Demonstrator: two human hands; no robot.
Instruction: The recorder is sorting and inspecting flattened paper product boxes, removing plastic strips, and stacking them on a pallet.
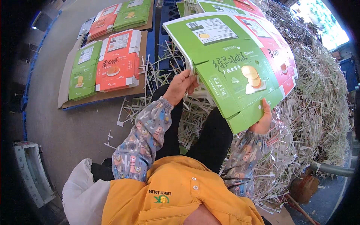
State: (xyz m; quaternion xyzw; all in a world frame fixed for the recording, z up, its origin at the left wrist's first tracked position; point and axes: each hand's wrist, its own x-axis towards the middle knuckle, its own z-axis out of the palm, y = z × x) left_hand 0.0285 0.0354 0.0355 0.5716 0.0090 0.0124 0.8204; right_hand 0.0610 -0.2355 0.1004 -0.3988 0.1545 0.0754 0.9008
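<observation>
I hold a stack of flat, die-cut carton sheets up in front of me. The top sheet is a green printed carton blank (228, 62), with red printed blanks (279, 56) fanned out behind it on the right. My left hand (181, 86) grips the stack's left edge near a notch. At the lower right corner, my right hand (263, 120) clasps the stack from underneath. Both forearms wear patterned sleeve covers.
A large heap of white paper trim strips (318, 101) fills the right side and lies around my legs. Stacks of green and red carton blanks (107, 63) rest on cardboard on a pallet at the left, with more stacks (120, 17) farther back. Grey floor lies at the lower left.
</observation>
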